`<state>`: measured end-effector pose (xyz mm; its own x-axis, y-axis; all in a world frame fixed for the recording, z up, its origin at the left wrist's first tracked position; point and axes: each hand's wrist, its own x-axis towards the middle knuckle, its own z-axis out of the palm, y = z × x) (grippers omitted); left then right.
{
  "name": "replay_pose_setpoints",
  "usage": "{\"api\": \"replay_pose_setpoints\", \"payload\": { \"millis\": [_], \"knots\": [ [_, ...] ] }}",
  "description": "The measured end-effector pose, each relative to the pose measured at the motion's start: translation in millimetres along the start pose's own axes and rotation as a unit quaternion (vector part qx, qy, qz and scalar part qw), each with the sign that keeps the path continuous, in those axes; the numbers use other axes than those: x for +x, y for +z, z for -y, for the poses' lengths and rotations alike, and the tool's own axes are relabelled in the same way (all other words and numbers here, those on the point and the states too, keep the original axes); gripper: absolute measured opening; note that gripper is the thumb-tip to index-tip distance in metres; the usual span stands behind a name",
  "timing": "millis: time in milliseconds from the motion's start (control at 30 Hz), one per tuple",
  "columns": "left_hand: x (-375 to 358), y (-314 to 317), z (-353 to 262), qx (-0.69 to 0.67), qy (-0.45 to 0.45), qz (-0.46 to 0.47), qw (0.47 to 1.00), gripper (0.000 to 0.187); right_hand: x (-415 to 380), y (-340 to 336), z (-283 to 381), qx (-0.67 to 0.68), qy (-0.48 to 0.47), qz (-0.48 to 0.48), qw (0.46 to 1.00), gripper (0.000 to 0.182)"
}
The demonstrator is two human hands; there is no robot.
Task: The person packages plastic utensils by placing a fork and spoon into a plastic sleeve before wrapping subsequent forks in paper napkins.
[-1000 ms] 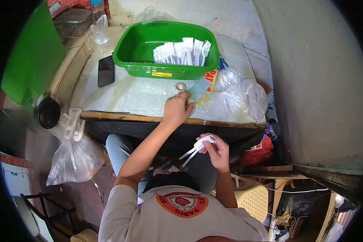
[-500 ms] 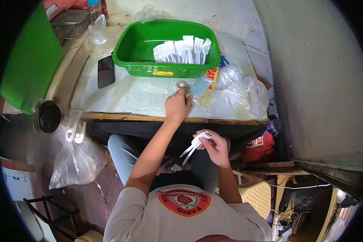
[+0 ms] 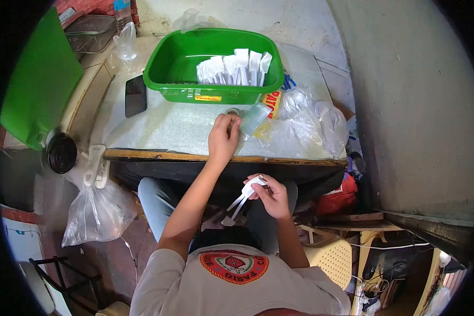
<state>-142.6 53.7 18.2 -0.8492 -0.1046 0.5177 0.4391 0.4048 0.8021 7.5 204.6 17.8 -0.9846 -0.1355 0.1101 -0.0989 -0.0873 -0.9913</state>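
My left hand [image 3: 223, 139] rests over the table with its fingers curled together, just in front of a small tape roll [image 3: 233, 111]. Whatever its fingertips may pinch is too small to make out. Lower down, over my lap, my right hand [image 3: 273, 197] is closed on a pair of white plastic utensils wrapped in tissue [image 3: 253, 185]; two thin handles point down to the left. Several similar white wrapped bundles [image 3: 241, 63] stand in a row inside a green basin [image 3: 210, 95]. A pale clear plastic sheet [image 3: 255, 118] lies right of the roll.
Crumpled clear plastic bags [image 3: 305, 124] and a yellow pack [image 3: 272, 101] lie at the table's right side. A black phone [image 3: 136, 96] lies left of the basin. Below the table's wooden front edge [image 3: 195, 156], a clear plastic bag [image 3: 97, 216] hangs at left. A wall stands at right.
My left hand has shifted slightly left, away from the tape roll, with its fingers more curled. My right hand has moved a little left with the wrapped utensils, and their handles point further down.
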Motion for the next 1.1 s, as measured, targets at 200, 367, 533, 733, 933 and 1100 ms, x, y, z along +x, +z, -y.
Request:
{"api": "replay_pose_setpoints", "payload": {
  "millis": [200,367,533,733,933,1100],
  "knots": [
    [11,1,-8,0.038,0.084,-0.053,0.994,0.009,4,-4,4,-0.021,-0.008,-0.003,1.0,0.021],
    [21,3,-21,-0.022,0.049,-0.029,0.998,0.007,37,-11,30,-0.258,-0.173,-0.057,0.949,0.014],
    [12,12,-10,-0.153,-0.042,0.004,0.987,0.016,88,-22,19,-0.164,-0.163,-0.071,0.97,0.022],
    [5,22,11,-0.278,-0.076,-0.04,0.957,0.025,106,-25,17,-0.148,-0.137,-0.052,0.978,0.024],
    [2,21,12,-0.232,-0.068,-0.015,0.97,0.025,111,-28,2,-0.101,-0.098,-0.049,0.989,0.03],
    [2,21,14,-0.275,-0.041,-0.003,0.961,0.024,118,-26,4,-0.102,-0.126,-0.049,0.986,0.031]
  ]
}}
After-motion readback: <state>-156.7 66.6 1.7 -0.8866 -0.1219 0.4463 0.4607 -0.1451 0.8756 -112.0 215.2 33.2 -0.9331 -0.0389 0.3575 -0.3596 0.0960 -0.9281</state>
